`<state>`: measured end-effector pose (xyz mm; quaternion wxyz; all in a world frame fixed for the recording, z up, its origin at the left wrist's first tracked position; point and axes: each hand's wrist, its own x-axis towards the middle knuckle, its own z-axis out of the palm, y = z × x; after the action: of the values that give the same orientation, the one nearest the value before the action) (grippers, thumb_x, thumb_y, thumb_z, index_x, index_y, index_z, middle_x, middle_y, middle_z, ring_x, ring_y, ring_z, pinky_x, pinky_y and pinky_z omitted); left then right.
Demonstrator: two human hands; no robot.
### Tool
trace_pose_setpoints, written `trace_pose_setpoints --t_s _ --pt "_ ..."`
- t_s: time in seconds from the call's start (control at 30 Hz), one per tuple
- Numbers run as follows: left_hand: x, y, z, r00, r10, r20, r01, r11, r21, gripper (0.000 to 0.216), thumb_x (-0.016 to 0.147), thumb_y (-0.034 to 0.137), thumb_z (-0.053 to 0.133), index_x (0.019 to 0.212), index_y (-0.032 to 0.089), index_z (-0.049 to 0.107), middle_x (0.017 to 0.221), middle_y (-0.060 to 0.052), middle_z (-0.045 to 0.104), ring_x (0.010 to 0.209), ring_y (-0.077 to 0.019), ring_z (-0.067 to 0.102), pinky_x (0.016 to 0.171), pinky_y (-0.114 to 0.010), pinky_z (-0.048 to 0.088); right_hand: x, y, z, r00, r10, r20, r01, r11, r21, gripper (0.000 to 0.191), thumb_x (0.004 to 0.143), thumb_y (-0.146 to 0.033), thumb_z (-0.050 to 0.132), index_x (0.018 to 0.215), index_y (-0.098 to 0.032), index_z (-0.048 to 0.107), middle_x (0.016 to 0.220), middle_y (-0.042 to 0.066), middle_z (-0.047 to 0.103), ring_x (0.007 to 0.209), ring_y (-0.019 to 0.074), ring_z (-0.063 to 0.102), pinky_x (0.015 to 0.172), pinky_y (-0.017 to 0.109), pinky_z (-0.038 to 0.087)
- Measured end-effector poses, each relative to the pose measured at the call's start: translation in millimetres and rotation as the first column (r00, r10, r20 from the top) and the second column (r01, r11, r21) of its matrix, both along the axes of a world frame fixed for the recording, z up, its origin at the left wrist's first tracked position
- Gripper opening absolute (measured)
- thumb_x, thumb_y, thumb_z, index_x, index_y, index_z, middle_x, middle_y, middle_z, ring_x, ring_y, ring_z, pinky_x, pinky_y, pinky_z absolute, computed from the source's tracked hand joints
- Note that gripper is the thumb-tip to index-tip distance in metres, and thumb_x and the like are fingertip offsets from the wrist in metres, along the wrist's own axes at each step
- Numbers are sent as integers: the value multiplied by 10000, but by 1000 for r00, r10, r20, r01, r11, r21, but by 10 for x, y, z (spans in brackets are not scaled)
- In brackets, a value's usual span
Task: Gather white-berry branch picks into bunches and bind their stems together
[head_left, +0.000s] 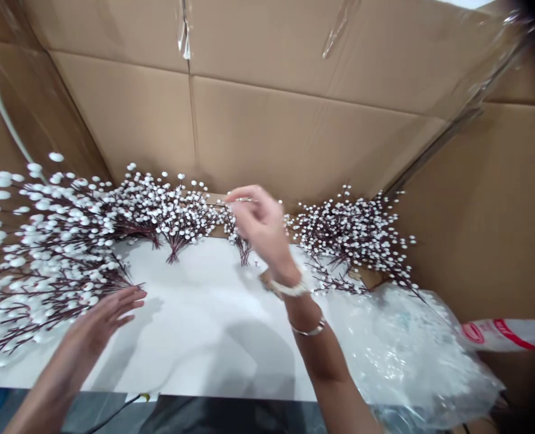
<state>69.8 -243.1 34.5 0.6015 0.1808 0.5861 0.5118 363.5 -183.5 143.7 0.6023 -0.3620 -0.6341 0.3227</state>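
My left hand (107,313) lies with its fingers stretched out at the stem ends of a large bunch of artificial white berry stems (54,259), holding nothing. Raised over the middle of the table, my right hand (262,226) is pinched on what looks like a thin white berry stem, slightly blurred and largely hidden by the fingers. Behind it, a small berry bunch (243,250) is partly covered by that hand. Between the two hands, another bunch (179,226) leans at the back with its brown stem ends toward me.
More berry stems (348,232) are heaped at the back right. Clear plastic bags (403,349) spread over the right side of the white tabletop (181,325). Cardboard walls (267,120) enclose the back and sides. A red-and-white plastic package (506,334) sits far right.
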Motion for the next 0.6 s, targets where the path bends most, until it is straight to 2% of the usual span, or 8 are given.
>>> trace_pose_setpoints --t_s 0.07,0.13,0.2,0.23,0.3,0.4,0.6 --pt "28 86 -238 998 21 53 -18 998 -67 291 920 200 432 991 151 710 1167 -87 719 1125 -259 634 981 -367 491 -415 433 -290 971 203 124 -182 970 -163 110 916 -197 534 952 -182 637 597 -48 560 539 84 524 545 210 417" --pt "14 125 -427 990 93 105 -80 989 -121 216 872 165 484 892 144 699 1102 -84 731 1018 -232 679 864 -331 537 -840 819 -582 938 256 232 -190 943 -271 147 916 -154 505 946 -169 648 709 -22 653 636 95 601 657 221 481" --pt "-7 152 -528 976 169 139 -149 979 -140 161 824 123 518 777 140 671 1030 -79 738 937 -212 700 777 -299 556 -1216 1109 -830 868 263 421 -147 946 -288 176 908 -130 507 976 -170 665 871 -2 710 805 120 659 792 237 509" --pt "-12 167 -549 966 203 159 -183 974 -134 159 812 108 522 730 141 655 998 -71 740 912 -204 706 746 -286 560 -1374 1215 -934 851 260 457 -137 949 -285 167 895 -122 532 972 -163 675 949 14 720 908 145 665 860 258 507" --pt "-8 206 -556 943 260 210 -242 964 -108 186 809 87 514 674 145 629 945 -49 743 884 -197 715 690 -263 566 -1634 1363 -1109 827 273 491 -145 948 -284 192 894 -126 565 1053 -156 669 1056 36 714 1018 175 656 929 306 512" --pt "5 273 -571 923 275 271 -259 961 -94 227 814 39 490 657 137 620 900 -39 743 872 -204 727 623 -249 572 -1912 1488 -1333 794 280 540 -146 949 -278 319 940 -288 606 1217 -130 599 1179 87 651 1060 221 647 922 421 546" --pt "-42 380 -788 933 234 273 -227 972 -58 258 850 -14 467 734 116 657 844 -54 737 769 -182 730 567 -231 578 -2190 1634 -1672 726 251 640 -93 958 -271 358 945 -314 605 1257 -141 576 1263 105 601 1111 235 621 930 442 551"
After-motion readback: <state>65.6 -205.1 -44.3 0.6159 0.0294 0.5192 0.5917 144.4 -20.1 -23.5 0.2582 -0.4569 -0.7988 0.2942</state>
